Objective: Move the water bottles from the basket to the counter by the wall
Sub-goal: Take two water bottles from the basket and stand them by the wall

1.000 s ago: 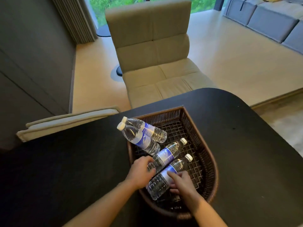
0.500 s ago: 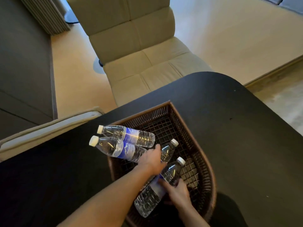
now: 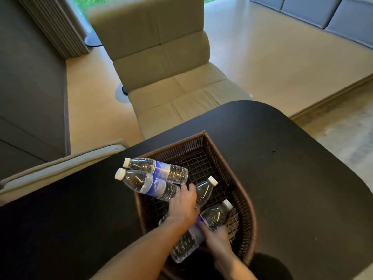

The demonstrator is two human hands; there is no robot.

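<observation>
The nearest water bottle (image 3: 201, 229) is now gripped and tilted up inside the basket (image 3: 247, 207) by the right hand (image 3: 219, 240), while the left hand (image 3: 184, 205) is closed over a second bottle (image 3: 204, 190), so lifting is judged imminent.

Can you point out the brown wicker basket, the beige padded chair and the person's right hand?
brown wicker basket (image 3: 221, 150): head view, far right wall.
beige padded chair (image 3: 181, 93): head view, seat cushion.
right hand (image 3: 219, 240): head view, back of hand.

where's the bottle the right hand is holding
In the head view it lies tilted at the near end of the wicker basket, the bottle gripped by the right hand, just right of the left hand.
</observation>
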